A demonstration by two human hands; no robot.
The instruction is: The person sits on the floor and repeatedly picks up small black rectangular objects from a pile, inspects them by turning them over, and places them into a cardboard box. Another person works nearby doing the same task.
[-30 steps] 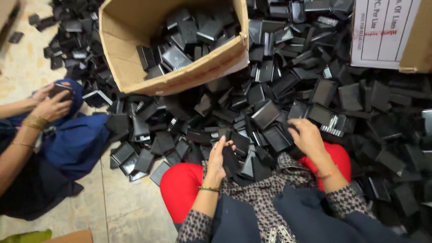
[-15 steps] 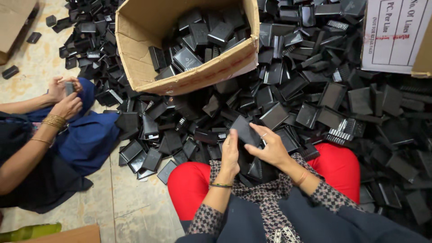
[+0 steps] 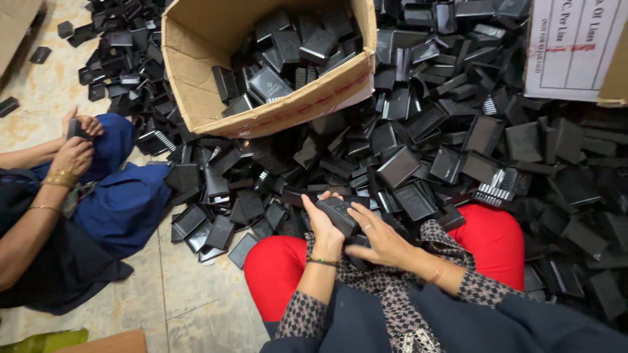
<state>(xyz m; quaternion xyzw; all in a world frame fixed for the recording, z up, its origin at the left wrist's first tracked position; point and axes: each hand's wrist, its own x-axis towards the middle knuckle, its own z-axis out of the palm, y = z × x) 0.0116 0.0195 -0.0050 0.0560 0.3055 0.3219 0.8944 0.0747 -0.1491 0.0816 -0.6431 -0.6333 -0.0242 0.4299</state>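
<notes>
Two hands meet over the lap: left hand (image 3: 325,225) curls round a black plastic part (image 3: 339,214), right hand (image 3: 379,242) pinches its lower end. Loosely gripped, it could slip into the heap (image 3: 458,150) at twelve o'clock.

Black plastic part (image 3: 339,214), matte, faint pale marking. Heaped plastic parts (image 3: 458,157): black, a few with silvery ribbed edges. Cardboard box (image 3: 196,59): brown, red line along rim. Trousers (image 3: 275,268): bright red. Tunic (image 3: 392,294): brown-and-cream small print. Co-worker's clothing (image 3: 124,196): deep blue. Bangles (image 3: 60,178): gold. Floor (image 3: 190,307): mottled beige stone.
</notes>
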